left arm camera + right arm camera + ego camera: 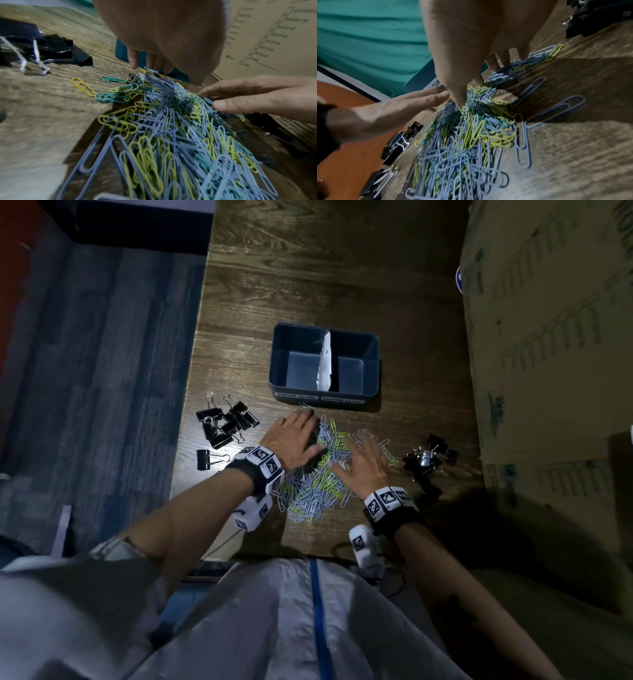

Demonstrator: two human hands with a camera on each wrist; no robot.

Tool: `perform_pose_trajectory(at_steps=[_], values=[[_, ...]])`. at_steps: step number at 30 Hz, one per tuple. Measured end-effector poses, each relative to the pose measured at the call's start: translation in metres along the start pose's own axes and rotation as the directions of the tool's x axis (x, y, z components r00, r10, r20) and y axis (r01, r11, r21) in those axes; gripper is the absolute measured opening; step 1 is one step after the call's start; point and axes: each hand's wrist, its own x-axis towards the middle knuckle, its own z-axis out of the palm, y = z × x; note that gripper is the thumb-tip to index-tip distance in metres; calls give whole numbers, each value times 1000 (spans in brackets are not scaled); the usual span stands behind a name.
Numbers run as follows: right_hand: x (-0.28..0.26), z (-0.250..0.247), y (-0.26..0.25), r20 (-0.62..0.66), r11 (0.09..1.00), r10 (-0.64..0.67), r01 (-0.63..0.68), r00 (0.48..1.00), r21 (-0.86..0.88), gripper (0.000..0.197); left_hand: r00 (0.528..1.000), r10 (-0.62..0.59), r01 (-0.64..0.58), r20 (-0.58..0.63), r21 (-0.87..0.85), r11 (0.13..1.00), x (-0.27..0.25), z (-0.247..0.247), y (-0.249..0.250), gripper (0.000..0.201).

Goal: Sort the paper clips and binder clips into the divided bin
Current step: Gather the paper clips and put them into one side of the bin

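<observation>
Clips lay everywhere: my left hand (294, 438) and right hand (365, 465) were both spread flat on the paper clip heap (313, 491), just short of the divided bin (324, 363). Binder clips (226, 422) sat left, more binder clips (428, 458) right, against a cardboard box (555, 344).

A dark wooden table (308, 285) stands between blue carpet (102, 354) and a printed cardboard box (555, 354).

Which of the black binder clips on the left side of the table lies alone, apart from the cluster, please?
The single binder clip nearest the table's front-left edge: it lies by itself, wire handles pointing right, while the other left-side clips are heaped together just beyond it.
</observation>
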Motion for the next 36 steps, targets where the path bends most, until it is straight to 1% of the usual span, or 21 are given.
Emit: perform_pose_trajectory(at_steps=[2,4,6,7,9,10,11,13,14,15,18,20,22,24,26,28,29,30,32,33,36], values=[[-6,4,-1,23,999,-35,35,999,-15,77,999,-19,19,39,2,1000,8,1,2,87],[-16,4,-3,16,993,-115,115,993,-13,76,999,-33,33,37,0,999,13,5,5,88],[-22,5,-3,-16,982,-191,190,982,-12,71,998,-43,44,40,-14,999,13,8,9,89],[-23,6,-1,-53,979,-203,203,978,-10,68,998,-36,37,54,-25,999,10,10,12,89],[-21,7,4,-153,988,-153,155,976,3,65,997,16,-12,74,-53,999,-1,13,20,87],[-18,6,7,-184,995,-92,98,979,28,65,996,57,-53,70,-52,997,-8,14,23,84],[-16,5,10,-187,998,-22,34,982,61,64,994,93,-90,52,-44,995,-16,16,25,80],[-12,3,14,-122,994,88,-80,989,70,67,994,106,-107,-13,-37,994,-27,19,24,71],[-12,4,14,-87,993,109,-106,990,43,69,997,73,-75,-39,-41,996,-29,19,21,68],[-13,7,12,-68,995,103,-102,992,22,71,998,21,-24,-51,-54,998,-28,19,18,68],[-23,15,-1,-70,999,23,-21,997,28,71,991,-130,125,-35,-125,984,-17,17,7,76],[-30,17,-9,-21,1000,-26,26,999,17,68,986,-166,162,-17,-140,977,-8,19,5,80],[-36,17,-10,6,994,-108,108,994,22,64,986,-169,169,16,-152,974,-2,24,10,82],[-39,15,-7,-22,971,-228,229,973,63,56,988,-140,147,57,-139,979,-5,32,18,81],[-36,13,-2,-120,952,-292,300,949,61,49,995,-64,72,75,-120,990,-13,37,28,79],[-29,8,2,-211,960,-268,278,940,22,49,998,15,-9,59,-99,995,-23,38,35,76],[-24,4,3,-231,968,-240,252,943,21,50,999,31,-29,22,-87,996,-29,37,36,73],[-20,0,3,-221,975,-205,219,954,41,51,999,25,-27,-28,-76,997,-34,36,35,71],[-6,-7,2,-114,987,-130,140,985,81,55,993,-60,52,-99,-84,995,-45,32,30,69],[0,-10,1,-68,990,-115,120,991,72,59,988,-121,113,-98,-82,990,-50,31,26,69],[18,-16,-6,-3,989,-146,146,989,-10,70,966,-257,257,-6,-10,966,-60,36,12,75]])
